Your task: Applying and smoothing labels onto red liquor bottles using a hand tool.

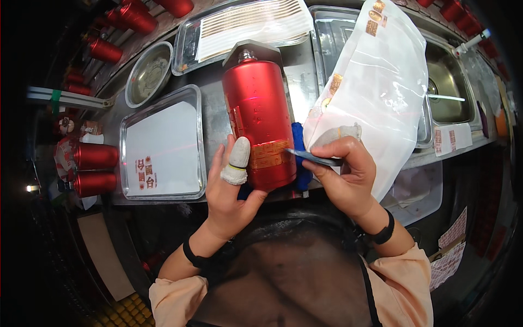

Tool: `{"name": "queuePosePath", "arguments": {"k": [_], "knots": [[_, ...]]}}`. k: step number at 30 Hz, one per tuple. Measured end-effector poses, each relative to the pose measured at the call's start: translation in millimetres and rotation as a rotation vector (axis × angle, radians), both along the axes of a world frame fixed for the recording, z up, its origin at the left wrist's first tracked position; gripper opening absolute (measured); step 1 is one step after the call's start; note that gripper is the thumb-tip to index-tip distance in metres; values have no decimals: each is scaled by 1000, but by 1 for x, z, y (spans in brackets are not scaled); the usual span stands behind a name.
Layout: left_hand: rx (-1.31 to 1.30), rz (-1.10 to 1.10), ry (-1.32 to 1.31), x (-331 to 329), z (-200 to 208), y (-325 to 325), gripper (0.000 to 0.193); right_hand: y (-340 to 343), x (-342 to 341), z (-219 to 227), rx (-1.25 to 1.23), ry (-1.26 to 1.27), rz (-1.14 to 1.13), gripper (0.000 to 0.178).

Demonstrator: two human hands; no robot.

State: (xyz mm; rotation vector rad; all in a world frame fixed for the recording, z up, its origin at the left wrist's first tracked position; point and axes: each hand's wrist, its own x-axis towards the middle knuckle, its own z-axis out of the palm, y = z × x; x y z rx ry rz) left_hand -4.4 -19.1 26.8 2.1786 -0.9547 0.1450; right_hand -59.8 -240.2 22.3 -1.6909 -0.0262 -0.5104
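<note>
A red metallic bottle [258, 120] lies in front of me, its bare threaded neck pointing away and resting at a dark angular holder [251, 49]. Gold label pieces [267, 155] cross its lower part. My left hand [231, 180] grips the bottle's lower left side, thumb by the base; one finger wears a whitish cover. In a pinch between thumb and fingers, my right hand [348, 171] holds a slim, flat, grey-blue tool [310, 157]. Its tip meets the right edge of the gold label. A blue cloth-like piece [300, 158] shows beside the bottle, partly hidden.
On the left, a metal tray [202, 163] holds a printed white sheet; a metal bowl [129, 90] stands behind it. Another tray [177, 62] carries label strips. A large white label sheet [376, 71] drapes at right, near a sink [452, 76]. Red bottles [95, 156] lie at left.
</note>
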Motion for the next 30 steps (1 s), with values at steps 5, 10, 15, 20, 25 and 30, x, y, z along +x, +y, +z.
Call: {"name": "queuePosePath", "arguments": {"k": [5,10,15,20,25,30], "knots": [[-32,-2,120,-1,-15,4,83,-5,-9,1,-167,-204,73,18],[-77,10,162,-2,-18,6,79,-11,6,16,670,214,30,11],[-13,28,111,-2,-18,5,77,-11,-4,-5,325,298,52,13],[-61,29,20,1,-19,1,77,-1,-16,0,-251,-34,179,29],[-42,37,-56,-4,-17,3,69,4,0,1,-402,-121,162,33],[-92,108,-73,-8,-23,6,68,18,9,-4,-510,-247,78,38]]}}
